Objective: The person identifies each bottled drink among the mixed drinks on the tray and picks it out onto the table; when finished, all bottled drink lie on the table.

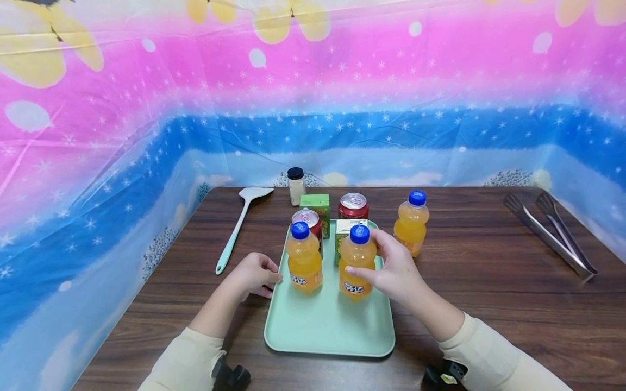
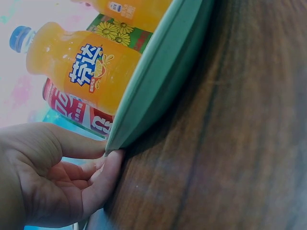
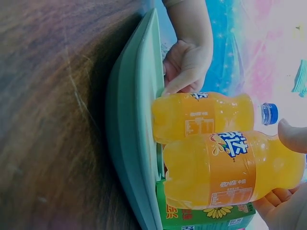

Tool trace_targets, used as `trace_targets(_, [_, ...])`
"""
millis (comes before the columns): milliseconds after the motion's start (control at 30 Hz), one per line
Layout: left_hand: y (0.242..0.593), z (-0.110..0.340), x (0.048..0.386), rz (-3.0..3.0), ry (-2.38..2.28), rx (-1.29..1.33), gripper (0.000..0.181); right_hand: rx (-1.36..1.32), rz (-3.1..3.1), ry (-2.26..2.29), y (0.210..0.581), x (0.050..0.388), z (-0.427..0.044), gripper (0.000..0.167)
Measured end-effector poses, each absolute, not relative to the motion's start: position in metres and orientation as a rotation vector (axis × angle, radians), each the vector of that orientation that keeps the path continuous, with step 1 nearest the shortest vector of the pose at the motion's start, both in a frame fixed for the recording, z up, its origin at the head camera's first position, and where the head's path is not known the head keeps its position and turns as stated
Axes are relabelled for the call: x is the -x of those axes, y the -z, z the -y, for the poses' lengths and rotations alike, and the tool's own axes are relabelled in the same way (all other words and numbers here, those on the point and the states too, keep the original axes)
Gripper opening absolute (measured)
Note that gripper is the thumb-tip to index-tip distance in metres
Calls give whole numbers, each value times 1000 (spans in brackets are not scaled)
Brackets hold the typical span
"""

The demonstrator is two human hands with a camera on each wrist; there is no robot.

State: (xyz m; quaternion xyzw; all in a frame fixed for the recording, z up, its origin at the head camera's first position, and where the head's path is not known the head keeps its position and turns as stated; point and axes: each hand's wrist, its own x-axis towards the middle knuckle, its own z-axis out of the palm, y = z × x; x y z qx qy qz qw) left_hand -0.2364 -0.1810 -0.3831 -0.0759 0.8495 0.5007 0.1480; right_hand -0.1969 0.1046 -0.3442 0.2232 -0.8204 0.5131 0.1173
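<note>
A light green tray lies on the table, carrying two orange soda bottles, a red can and a green-and-white drink carton. With thumb and fingertips my left hand pinches the tray's left rim, beside the left orange soda bottle. My right hand grips the right orange soda bottle, thumb in front and fingers behind. That bottle stands upright over the tray; whether its base touches is hard to tell. In the right wrist view, a green carton shows behind the held bottle.
Another orange soda bottle stands right of the tray. Behind are a green carton, a red can and a black-capped jar. A pale spatula lies at left, metal tongs at right on the wooden table.
</note>
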Motion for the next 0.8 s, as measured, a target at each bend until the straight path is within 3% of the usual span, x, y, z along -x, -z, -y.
trace_targets(800, [384,182,236,-2449,-1437,204,15,-673,2381,-1592,340,190,-112,61])
